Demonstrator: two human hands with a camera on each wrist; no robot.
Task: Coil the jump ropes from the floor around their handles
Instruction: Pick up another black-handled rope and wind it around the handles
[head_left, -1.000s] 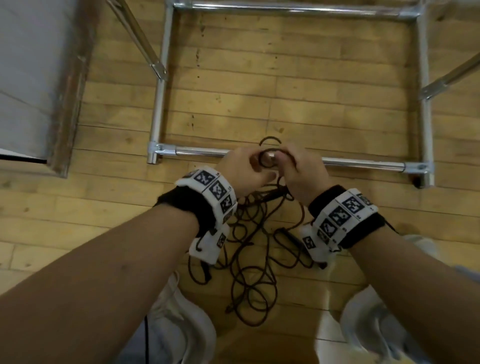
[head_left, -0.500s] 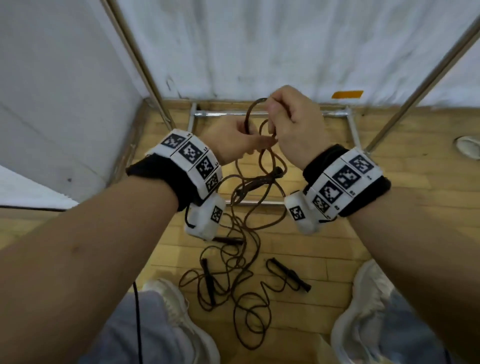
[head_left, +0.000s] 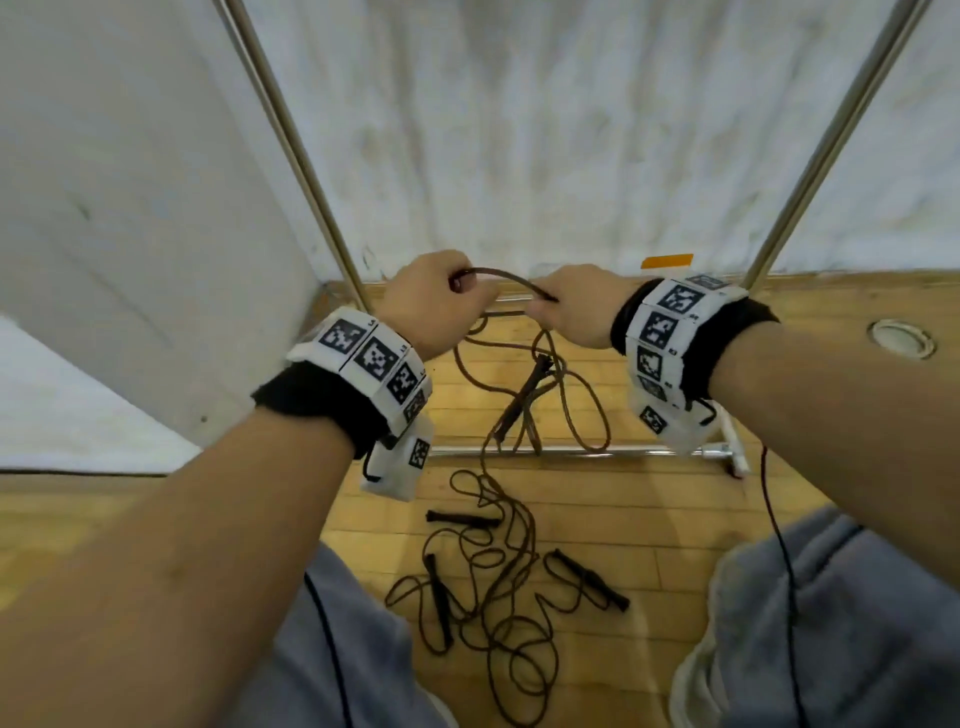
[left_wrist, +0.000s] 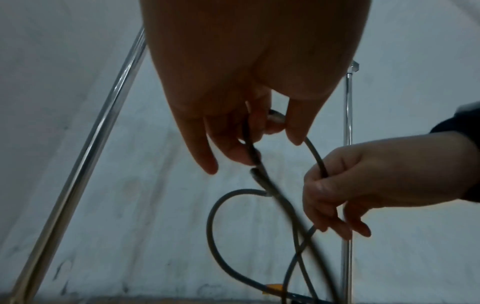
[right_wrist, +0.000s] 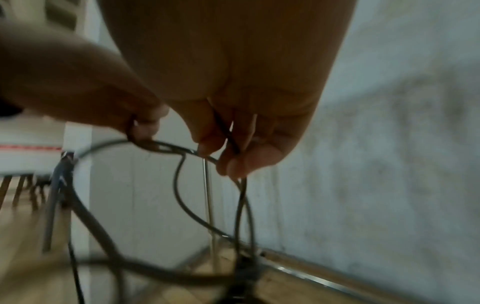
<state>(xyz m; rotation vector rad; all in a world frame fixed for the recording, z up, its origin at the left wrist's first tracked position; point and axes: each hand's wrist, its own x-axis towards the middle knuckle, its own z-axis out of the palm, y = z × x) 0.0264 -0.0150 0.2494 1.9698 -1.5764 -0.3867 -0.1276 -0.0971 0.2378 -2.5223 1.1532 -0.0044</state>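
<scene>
While both hands are raised in front of the white wall (head_left: 545, 130), the left hand (head_left: 434, 301) and the right hand (head_left: 574, 304) hold a short arched stretch of brown rope (head_left: 506, 280) between them. The left hand's fingers (left_wrist: 228, 144) are curled round the rope, with the thumb and forefinger pinching it where it turns toward the other hand; the right hand's fingers (right_wrist: 231, 162) are closed on the same strand, which runs through the fist and comes out below. From the two grips several loops hang down over the wooden floor (head_left: 779, 364), and one dark handle (head_left: 522, 400) dangles among them, tilted and clear of the boards. Below it the strands cross the near rail of a metal frame (head_left: 571, 451) and fall into a loose tangle on the floor between the person's knees (head_left: 831, 623). Three more handles (head_left: 460, 518) lie in that tangle: one near the rail, one toward the left knee, one toward the right. Both wrists carry white bands (head_left: 374, 358) printed with black square markers. A round fitting (head_left: 901, 338) sits in the floor toward its right edge, and an orange tag (head_left: 666, 261) shows at the foot of the wall.
</scene>
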